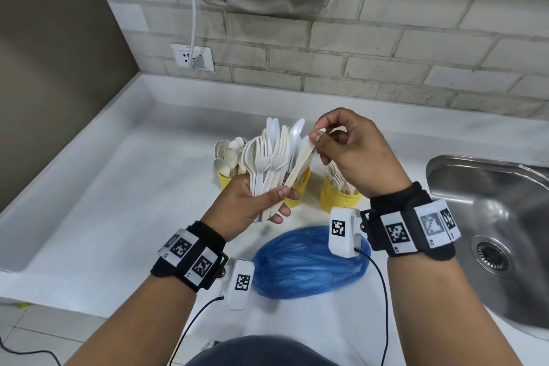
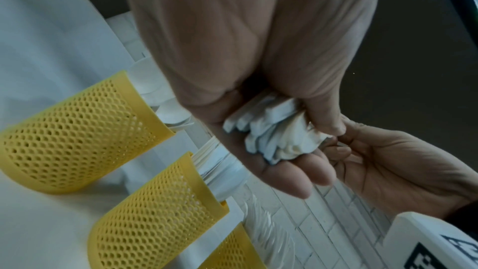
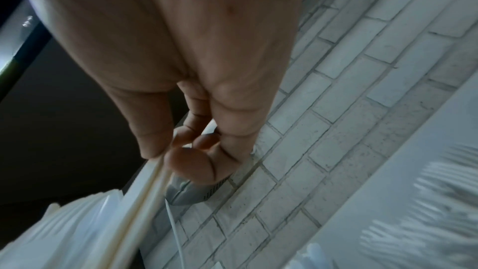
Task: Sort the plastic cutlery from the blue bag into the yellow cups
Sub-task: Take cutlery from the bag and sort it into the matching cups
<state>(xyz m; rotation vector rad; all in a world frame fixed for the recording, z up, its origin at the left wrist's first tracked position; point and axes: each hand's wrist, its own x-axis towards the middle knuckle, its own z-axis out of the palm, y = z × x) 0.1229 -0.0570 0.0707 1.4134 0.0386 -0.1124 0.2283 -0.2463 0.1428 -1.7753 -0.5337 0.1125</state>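
Observation:
My left hand (image 1: 267, 199) grips a fanned bundle of white plastic cutlery (image 1: 271, 154) by the handles, held up in front of the yellow cups; the handle ends (image 2: 274, 136) show in my palm. My right hand (image 1: 323, 140) pinches the top of one cream piece (image 1: 303, 157) at the bundle's right edge, seen between thumb and forefinger as thin cream cutlery (image 3: 145, 187). Three yellow mesh cups stand behind: the left cup (image 1: 223, 180) holds spoons, the middle cup (image 1: 300, 187) is mostly hidden, and the right cup (image 1: 338, 196) holds forks. The blue bag (image 1: 306, 261) lies flat near me.
A steel sink (image 1: 490, 217) is set into the white counter (image 1: 104, 202) at the right. A wall socket (image 1: 193, 57) with a white cable sits on the brick wall behind. Wrist cables hang over the counter's front edge.

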